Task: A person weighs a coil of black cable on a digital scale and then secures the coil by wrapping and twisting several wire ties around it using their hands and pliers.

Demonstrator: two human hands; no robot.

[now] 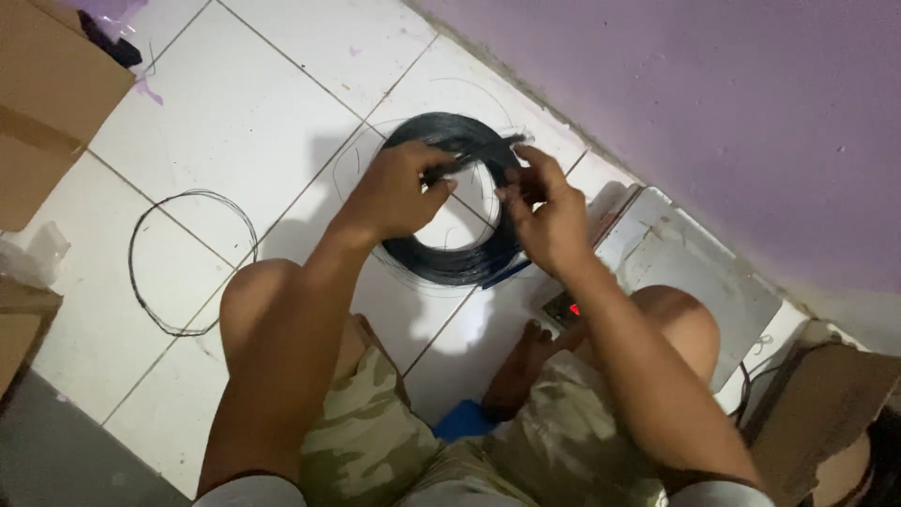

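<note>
A thick black coil of thin wire is held up over the white tiled floor. My left hand grips the coil's upper left side with the fingers curled around the bundle. My right hand pinches strands at the coil's upper right, thumb and fingertips together. A few loose strands stick out at the top between the two hands. The coil's left part is hidden behind my left hand.
A single loose loop of black wire lies on the tiles at left. Cardboard boxes stand at the far left and lower right. A grey flat scale sits by the purple wall. My bent knees fill the foreground.
</note>
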